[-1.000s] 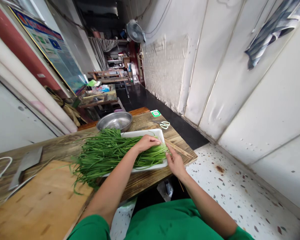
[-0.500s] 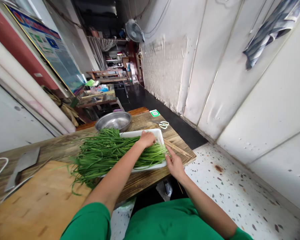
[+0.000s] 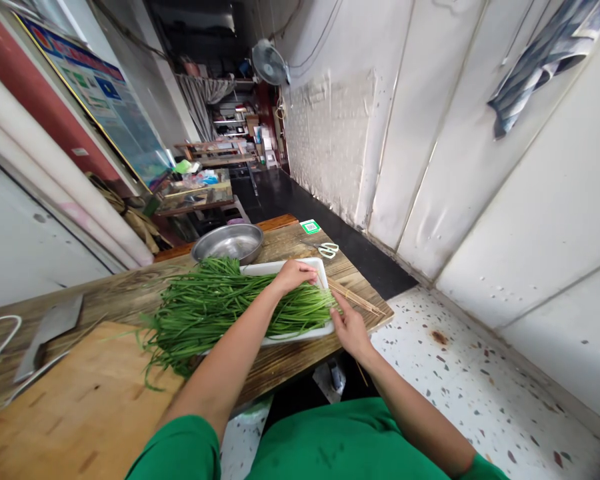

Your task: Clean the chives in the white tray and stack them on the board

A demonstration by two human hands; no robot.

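Observation:
A large bundle of garlic chives [image 3: 220, 303] lies in a white plastic tray [image 3: 317, 267], its leaves spilling over the left end and its pale stem ends at the right. Above those stems, near the tray's far right corner, is my left hand [image 3: 295, 275]. Its fingers are pressed together, and whatever may be in them is too small to tell. My right hand [image 3: 351, 328] rests at the tray's right end against the stem ends, with index finger stretched out and thumb apart. Just beyond it on the table lie thin wooden sticks [image 3: 357, 298].
A metal bowl [image 3: 230, 243] stands behind the tray. Scissors [image 3: 325, 249] and a green code card [image 3: 310, 227] lie at the far right of the wooden table [image 3: 275, 370]. To the left are a cleaver [image 3: 55, 327], a white cable [image 3: 5, 340] and a cutting board [image 3: 80, 400].
My left hand has lifted slightly off the stems, its fingers now drawn together and pointing right. My right hand has stayed at the stem ends.

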